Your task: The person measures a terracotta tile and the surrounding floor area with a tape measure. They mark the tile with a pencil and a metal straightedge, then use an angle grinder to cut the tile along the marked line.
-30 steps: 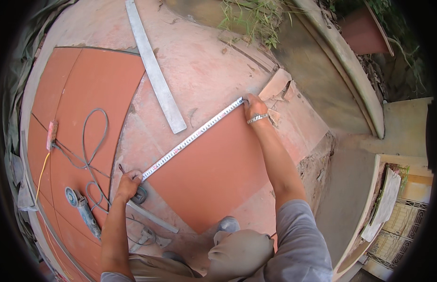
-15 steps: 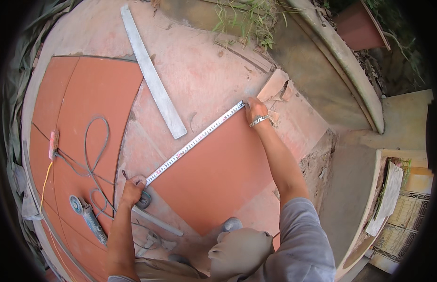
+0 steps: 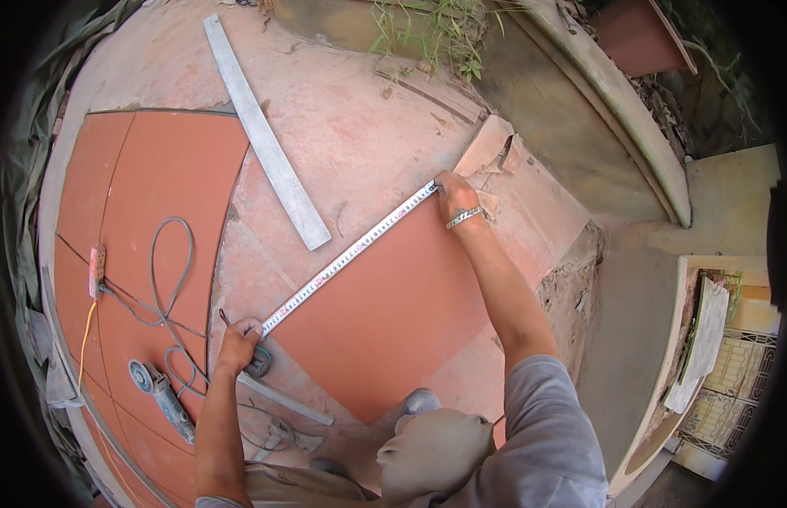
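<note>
Tape measure held straight along the edge of a red tile

Seen from above: a person's two bare hands hold the white tape measure taut along the upper-left edge of the red tile, which lies on dusty pink ground. The left hand is at the tape's lower-left end, its grip narrow, thumb and fingers closed on the strip — the dark round case sits just below it. The right hand, with a bracelet at the wrist, pinches the other end at the tile's top corner. Broken tile pieces lie near that hand. A long grey bar lies beyond the tape, its near end short of touching. Farther left, an angle grinder and a looping grey cable rest on more red-brown tiles
</note>
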